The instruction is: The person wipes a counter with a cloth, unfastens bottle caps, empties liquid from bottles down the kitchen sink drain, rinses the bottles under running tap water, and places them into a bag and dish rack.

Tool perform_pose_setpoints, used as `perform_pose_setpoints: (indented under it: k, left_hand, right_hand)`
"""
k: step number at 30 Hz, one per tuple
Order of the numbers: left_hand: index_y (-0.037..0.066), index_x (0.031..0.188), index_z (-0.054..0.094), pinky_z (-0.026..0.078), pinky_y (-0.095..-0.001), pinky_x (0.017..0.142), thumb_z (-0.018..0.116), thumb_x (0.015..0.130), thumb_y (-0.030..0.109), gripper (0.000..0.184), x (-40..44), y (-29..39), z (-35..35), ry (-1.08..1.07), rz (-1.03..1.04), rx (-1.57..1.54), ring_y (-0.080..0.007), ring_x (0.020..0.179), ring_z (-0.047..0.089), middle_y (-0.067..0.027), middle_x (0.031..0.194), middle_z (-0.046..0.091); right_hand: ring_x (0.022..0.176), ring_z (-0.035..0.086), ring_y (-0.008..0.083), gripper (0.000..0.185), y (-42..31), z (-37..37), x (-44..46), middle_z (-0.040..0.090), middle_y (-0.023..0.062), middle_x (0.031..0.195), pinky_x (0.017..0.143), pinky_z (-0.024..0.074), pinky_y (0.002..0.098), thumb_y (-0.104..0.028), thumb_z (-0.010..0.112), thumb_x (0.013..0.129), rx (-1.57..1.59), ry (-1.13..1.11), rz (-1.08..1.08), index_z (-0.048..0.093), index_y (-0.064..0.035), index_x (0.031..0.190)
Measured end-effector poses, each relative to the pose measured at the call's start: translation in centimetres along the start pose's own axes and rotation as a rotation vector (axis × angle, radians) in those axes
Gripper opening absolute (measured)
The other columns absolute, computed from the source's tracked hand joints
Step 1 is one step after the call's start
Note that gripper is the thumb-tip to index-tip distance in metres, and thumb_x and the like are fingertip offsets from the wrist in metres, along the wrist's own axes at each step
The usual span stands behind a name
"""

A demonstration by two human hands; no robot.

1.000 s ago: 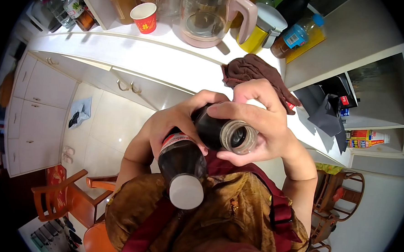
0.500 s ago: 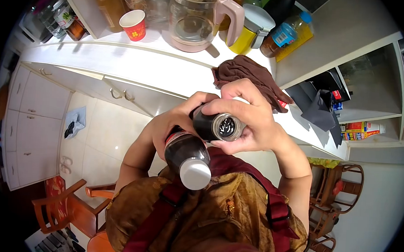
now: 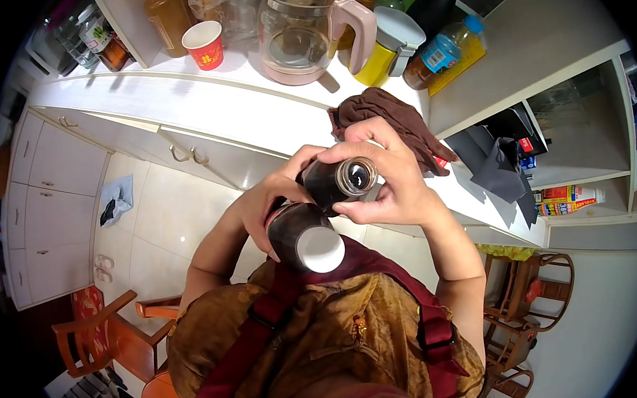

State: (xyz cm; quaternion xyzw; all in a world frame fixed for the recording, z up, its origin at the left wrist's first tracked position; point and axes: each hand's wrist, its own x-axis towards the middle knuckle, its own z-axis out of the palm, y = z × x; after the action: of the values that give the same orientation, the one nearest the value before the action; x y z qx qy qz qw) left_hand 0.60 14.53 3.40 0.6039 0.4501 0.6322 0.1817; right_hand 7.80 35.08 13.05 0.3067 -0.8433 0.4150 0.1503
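Observation:
My left hand is closed around a bottle of dark liquid, tilted so its white cap points toward my chest. Just above it, touching or nearly so, is a second dark bottle with no cap on its clear, threaded mouth. My right hand grips this open bottle near the neck, thumb on the upper side and fingers below. Fingers of my left hand also reach up against its far side. Dark contents with a bright reflection show inside the mouth. Labels are mostly hidden by my hands.
Beyond my hands, a white counter carries a brown cloth, a glass kettle, a red paper cup, a yellow lidded jar and several bottles. Dark paper bags lie at right. A wooden chair stands behind left.
The capped bottle has swung up and right, closer to the open one. The open bottle's mouth has shifted slightly upward, and both hands have moved a little with them.

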Motion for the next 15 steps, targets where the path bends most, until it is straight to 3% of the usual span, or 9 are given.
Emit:
perform_pose_setpoints:
  k: [7, 15]
  left_hand:
    - [0.021, 0.107, 0.063, 0.036, -0.0463, 0.097, 0.090, 0.041, 0.035, 0.073, -0.20, -0.94, 0.62, 0.020, 0.049, -0.133, -0.0388, 0.118, 0.042, -0.0213, 0.132, 0.031]
    - [0.024, 0.111, 0.062, 0.035, -0.0467, 0.097, 0.091, 0.041, 0.032, 0.076, 0.29, -0.95, 0.79, 0.006, 0.088, -0.196, -0.0391, 0.120, 0.039, -0.0211, 0.133, 0.029]
  right_hand:
    - [0.088, 0.054, 0.0225, 0.050, 0.33, 0.20, -0.44, 0.051, 0.0094, 0.094, 0.081, 0.0441, 0.0315, -0.022, 0.080, 0.057, 0.022, 0.002, 0.011, 0.067, -0.0074, 0.103]
    - [0.088, 0.054, 0.0224, 0.049, 0.36, -0.06, -0.60, 0.051, 0.0092, 0.095, 0.080, 0.0445, 0.0318, -0.023, 0.081, 0.057, 0.032, -0.004, 0.020, 0.068, -0.0070, 0.102]
